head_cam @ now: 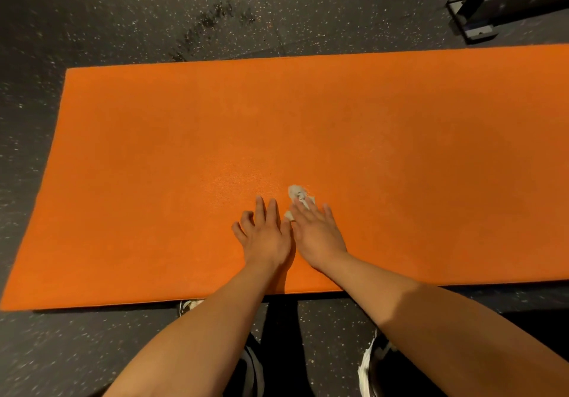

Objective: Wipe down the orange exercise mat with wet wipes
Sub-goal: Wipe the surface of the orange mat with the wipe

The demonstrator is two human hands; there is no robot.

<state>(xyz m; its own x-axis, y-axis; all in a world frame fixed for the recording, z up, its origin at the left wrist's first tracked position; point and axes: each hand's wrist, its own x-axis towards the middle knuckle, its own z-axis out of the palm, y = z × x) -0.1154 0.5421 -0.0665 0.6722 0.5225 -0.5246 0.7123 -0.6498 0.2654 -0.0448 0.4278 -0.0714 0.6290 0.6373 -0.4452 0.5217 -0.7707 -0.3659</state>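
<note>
The orange exercise mat [184, 150] lies flat on the dark speckled floor and fills most of the view. Near its front edge, my right hand [317, 233] presses flat on a crumpled white wet wipe [298, 193], which sticks out past the fingertips and beside the index finger. Just left of it, my left hand [266, 233] rests on the mat with fingers spread and nothing in it. The two hands touch side by side.
Black speckled gym floor [123, 11] surrounds the mat, with a dark wet-looking patch [215, 24] behind it. A metal equipment base [492, 5] stands at the far right corner. My shoes [369, 362] are on the floor just in front of the mat.
</note>
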